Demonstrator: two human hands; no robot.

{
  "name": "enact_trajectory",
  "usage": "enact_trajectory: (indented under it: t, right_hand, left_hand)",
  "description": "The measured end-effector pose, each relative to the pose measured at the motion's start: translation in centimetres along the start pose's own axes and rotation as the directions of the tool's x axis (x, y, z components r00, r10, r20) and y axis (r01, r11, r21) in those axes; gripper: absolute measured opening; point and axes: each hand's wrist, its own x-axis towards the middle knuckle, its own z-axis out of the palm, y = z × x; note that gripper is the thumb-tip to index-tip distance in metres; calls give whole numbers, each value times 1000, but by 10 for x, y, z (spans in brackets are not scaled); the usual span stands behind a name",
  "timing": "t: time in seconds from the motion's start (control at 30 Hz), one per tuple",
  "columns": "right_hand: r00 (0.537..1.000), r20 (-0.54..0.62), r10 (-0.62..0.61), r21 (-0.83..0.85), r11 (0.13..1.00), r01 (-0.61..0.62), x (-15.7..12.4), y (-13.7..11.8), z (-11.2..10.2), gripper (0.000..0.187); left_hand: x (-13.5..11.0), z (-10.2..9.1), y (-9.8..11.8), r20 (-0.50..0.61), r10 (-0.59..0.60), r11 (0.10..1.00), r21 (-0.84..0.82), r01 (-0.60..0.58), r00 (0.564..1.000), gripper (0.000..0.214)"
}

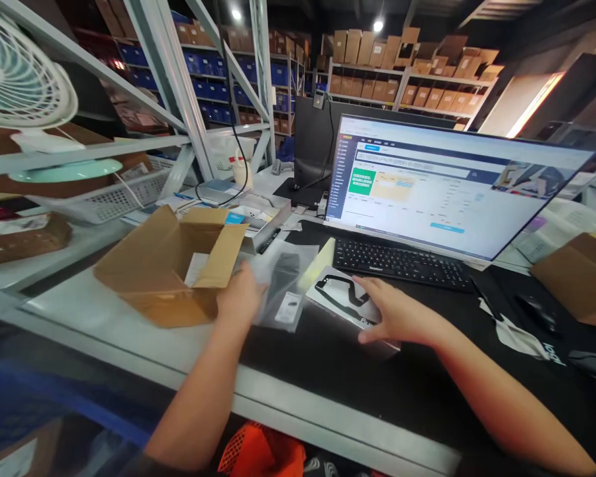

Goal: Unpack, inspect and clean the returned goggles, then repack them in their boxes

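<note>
My right hand (392, 311) is closed around the right end of a white product box (345, 301) with a black outline picture on its top. The box lies on the black desk mat, its right end partly hidden by my fingers. My left hand (241, 295) is at the left edge of a clear plastic bag (283, 281) with a white label, fingers curled on the edge and partly hidden. Beside that hand stands an open cardboard box (151, 265), flaps up, with white paper inside. A pale yellow strip (320, 265) lies between the bag and the keyboard.
A monitor (427, 192) and black keyboard (402, 264) stand behind the mat. To the right are a mouse (535, 311) and another cardboard box (579, 278). A grey open box (265, 222), a pen (269, 241) and a white basket (114, 199) sit behind. A fan (24, 79) is at left.
</note>
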Motion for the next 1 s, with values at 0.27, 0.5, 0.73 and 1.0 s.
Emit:
enact_trajectory:
  t: [0.27,0.5,0.73,1.0]
  right_hand:
    - [985,-143,100,212,975,-69,-15,28,1,97]
    - [923,-271,-272,485,790,375,-37,80,-24,94]
    - [898,-270,-347,291,860,419,-54,51,-18,96]
    - [936,-219,-276,150,938,312,-36,41,-4,89]
  left_hand:
    - [-25,53,18,148,359,922,-211,-326,921,77]
    - [-51,68,24,274,582,755,-531,-384,766,137]
    - [-84,54,36,272,697,650,-630,-425,663,142]
    - [-66,33,38,427,530,848,-268,-457,733,119]
